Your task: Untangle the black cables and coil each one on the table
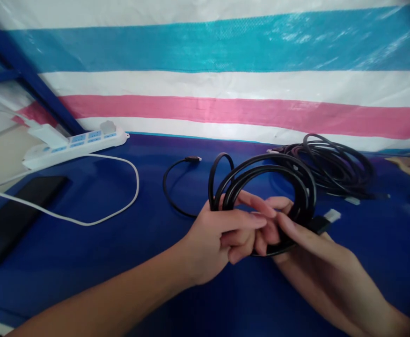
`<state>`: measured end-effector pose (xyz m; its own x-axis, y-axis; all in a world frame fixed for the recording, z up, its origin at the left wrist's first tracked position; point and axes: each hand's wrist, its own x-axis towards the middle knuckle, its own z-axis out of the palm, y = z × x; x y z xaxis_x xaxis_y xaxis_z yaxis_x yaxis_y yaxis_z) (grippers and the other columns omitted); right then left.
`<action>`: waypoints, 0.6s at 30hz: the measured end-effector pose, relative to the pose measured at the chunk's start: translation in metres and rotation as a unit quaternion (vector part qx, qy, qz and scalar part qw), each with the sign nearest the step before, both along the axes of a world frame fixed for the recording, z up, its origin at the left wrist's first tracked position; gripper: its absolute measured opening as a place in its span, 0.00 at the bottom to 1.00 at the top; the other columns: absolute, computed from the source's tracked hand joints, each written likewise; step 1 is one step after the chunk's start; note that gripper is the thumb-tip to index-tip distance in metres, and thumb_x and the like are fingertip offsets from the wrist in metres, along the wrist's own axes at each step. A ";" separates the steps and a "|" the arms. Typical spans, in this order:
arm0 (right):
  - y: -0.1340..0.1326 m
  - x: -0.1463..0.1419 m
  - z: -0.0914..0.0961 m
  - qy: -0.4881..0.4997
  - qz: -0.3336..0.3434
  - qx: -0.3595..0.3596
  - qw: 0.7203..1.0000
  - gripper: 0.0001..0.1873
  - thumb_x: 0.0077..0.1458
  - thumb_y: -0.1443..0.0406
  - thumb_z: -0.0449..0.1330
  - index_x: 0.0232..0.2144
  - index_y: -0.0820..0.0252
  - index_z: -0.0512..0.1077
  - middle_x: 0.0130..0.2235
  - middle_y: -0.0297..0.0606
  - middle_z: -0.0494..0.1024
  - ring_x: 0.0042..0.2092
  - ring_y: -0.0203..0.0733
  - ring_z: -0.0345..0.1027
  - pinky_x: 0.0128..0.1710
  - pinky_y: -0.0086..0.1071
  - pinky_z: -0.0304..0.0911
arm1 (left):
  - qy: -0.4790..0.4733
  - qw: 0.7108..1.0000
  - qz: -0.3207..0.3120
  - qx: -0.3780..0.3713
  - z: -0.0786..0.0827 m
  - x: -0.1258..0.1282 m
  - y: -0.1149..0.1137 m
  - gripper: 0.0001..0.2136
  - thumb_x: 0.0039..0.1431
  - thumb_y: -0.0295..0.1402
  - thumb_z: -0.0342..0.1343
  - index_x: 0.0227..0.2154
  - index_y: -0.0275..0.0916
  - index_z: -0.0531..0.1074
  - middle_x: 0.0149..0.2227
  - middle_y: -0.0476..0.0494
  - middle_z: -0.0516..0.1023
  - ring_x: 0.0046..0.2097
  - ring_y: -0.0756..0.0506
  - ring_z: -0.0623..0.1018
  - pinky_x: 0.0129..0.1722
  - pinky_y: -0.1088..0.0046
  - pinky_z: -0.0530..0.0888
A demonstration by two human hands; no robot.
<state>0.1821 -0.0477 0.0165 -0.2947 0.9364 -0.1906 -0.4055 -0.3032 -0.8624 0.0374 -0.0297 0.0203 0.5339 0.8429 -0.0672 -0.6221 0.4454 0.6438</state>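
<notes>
A black cable (261,164), wound into a loose coil, is held up between both hands above the blue tabletop. Around the coil's left side, the fingers of my left hand (233,229) are closed. My right hand (313,243) grips the coil's lower right, its thumb near the left fingertips. One plug (320,223) with a pale tip sticks out beside my right hand. The cable's other end (192,159), a small black connector, lies on the table to the left, joined by a curved length of cable.
More coiled black cables (334,164) lie at the back right. A white power strip (82,145) with an adapter plugged in stands at the back left. Its white cord (136,182) loops across the table over a black phone-like slab (22,210). A striped sheet (205,84) hangs behind.
</notes>
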 end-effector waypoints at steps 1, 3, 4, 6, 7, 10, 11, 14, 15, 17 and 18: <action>0.002 0.002 0.002 0.004 -0.012 -0.024 1.000 0.06 0.56 0.59 0.59 0.31 0.54 0.73 0.19 0.28 0.65 0.26 0.32 0.66 0.31 0.27 0.67 | 0.014 1.000 -0.022 0.009 -0.001 -0.001 0.001 0.05 0.51 0.22 0.54 0.28 0.35 0.73 0.08 0.61 0.51 0.13 0.57 0.60 0.28 0.77 0.70; 0.005 0.007 0.004 -0.009 -0.029 -0.046 0.998 0.05 0.55 0.60 0.61 0.31 0.54 0.73 0.14 0.23 0.51 0.17 0.28 0.51 0.24 0.25 0.63 | 0.044 0.998 -0.051 0.018 -0.001 -0.005 0.005 0.04 0.52 0.24 0.55 0.30 0.36 0.73 0.09 0.61 0.53 0.14 0.55 0.64 0.30 0.74 0.73; 0.006 0.011 0.004 -0.026 -0.023 -0.046 0.998 0.05 0.54 0.60 0.61 0.32 0.54 0.72 0.13 0.21 0.46 0.16 0.27 0.44 0.21 0.25 0.59 | 0.064 0.996 -0.052 0.014 -0.001 -0.007 0.006 0.03 0.52 0.25 0.56 0.31 0.37 0.73 0.09 0.62 0.53 0.14 0.56 0.64 0.29 0.74 0.73; 0.007 0.018 0.005 -0.070 0.022 -0.026 0.997 0.06 0.54 0.60 0.61 0.35 0.53 0.72 0.13 0.20 0.46 0.16 0.26 0.38 0.17 0.24 0.52 | 0.107 0.993 -0.043 0.004 0.000 -0.011 0.009 0.02 0.52 0.26 0.58 0.30 0.37 0.72 0.10 0.63 0.52 0.13 0.58 0.58 0.23 0.79 0.70; 0.007 0.021 0.006 -0.097 0.058 -0.014 0.993 0.07 0.54 0.60 0.61 0.35 0.54 0.71 0.14 0.21 0.49 0.16 0.27 0.40 0.17 0.23 0.49 | 0.126 0.991 -0.045 0.002 0.000 -0.012 0.009 0.03 0.51 0.25 0.59 0.29 0.37 0.71 0.11 0.62 0.54 0.13 0.59 0.56 0.20 0.81 0.67; 0.006 0.025 0.006 -0.161 0.148 -0.004 0.976 0.09 0.54 0.58 0.61 0.33 0.56 0.68 0.17 0.24 0.56 0.18 0.27 0.45 0.16 0.23 0.45 | 0.160 0.982 -0.101 -0.017 0.000 -0.012 0.009 0.07 0.47 0.22 0.60 0.25 0.37 0.67 0.15 0.60 0.61 0.13 0.60 0.52 0.14 0.84 0.58; 0.006 0.025 0.006 -0.167 0.163 -0.008 0.972 0.08 0.54 0.59 0.60 0.31 0.57 0.67 0.17 0.24 0.56 0.18 0.27 0.44 0.16 0.22 0.45 | 0.167 0.978 -0.126 -0.028 0.000 -0.011 0.008 0.07 0.46 0.22 0.59 0.23 0.37 0.66 0.14 0.60 0.60 0.13 0.60 0.51 0.13 0.84 0.56; 0.006 0.021 0.006 -0.183 0.178 -0.009 0.967 0.05 0.54 0.63 0.57 0.28 0.57 0.66 0.16 0.23 0.54 0.17 0.27 0.45 0.16 0.23 0.46 | 0.180 0.969 -0.158 -0.057 0.001 -0.008 0.005 0.08 0.46 0.22 0.57 0.21 0.37 0.64 0.10 0.62 0.50 0.13 0.59 0.47 0.11 0.84 0.49; 0.006 0.020 0.006 -0.214 0.171 0.006 0.962 0.04 0.54 0.65 0.56 0.27 0.57 0.66 0.16 0.23 0.56 0.16 0.27 0.46 0.16 0.23 0.47 | 0.185 0.969 -0.152 -0.060 0.001 -0.006 0.004 0.07 0.45 0.22 0.57 0.21 0.38 0.64 0.10 0.63 0.50 0.12 0.59 0.47 0.11 0.84 0.48; 0.006 0.020 0.006 -0.325 0.124 0.076 0.934 0.05 0.55 0.66 0.53 0.28 0.57 0.67 0.17 0.26 0.60 0.18 0.30 0.52 0.16 0.24 0.48 | 0.197 0.970 -0.128 -0.065 0.001 -0.004 0.003 0.07 0.45 0.22 0.57 0.21 0.38 0.64 0.09 0.62 0.51 0.13 0.59 0.47 0.12 0.83 0.48; 0.006 0.021 0.006 -0.385 0.086 0.136 0.909 0.05 0.55 0.67 0.53 0.28 0.56 0.68 0.18 0.27 0.62 0.19 0.31 0.55 0.17 0.25 0.49 | 0.201 0.970 -0.116 -0.069 0.001 -0.004 0.002 0.07 0.45 0.22 0.56 0.21 0.38 0.64 0.09 0.62 0.51 0.13 0.59 0.47 0.12 0.83 0.48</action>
<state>0.2031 -0.0420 0.0222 -0.3190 0.9323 -0.1701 0.3829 -0.0374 -0.9230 0.0337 -0.0276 0.0213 0.6155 0.6715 -0.4127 -0.2056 0.6423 0.7384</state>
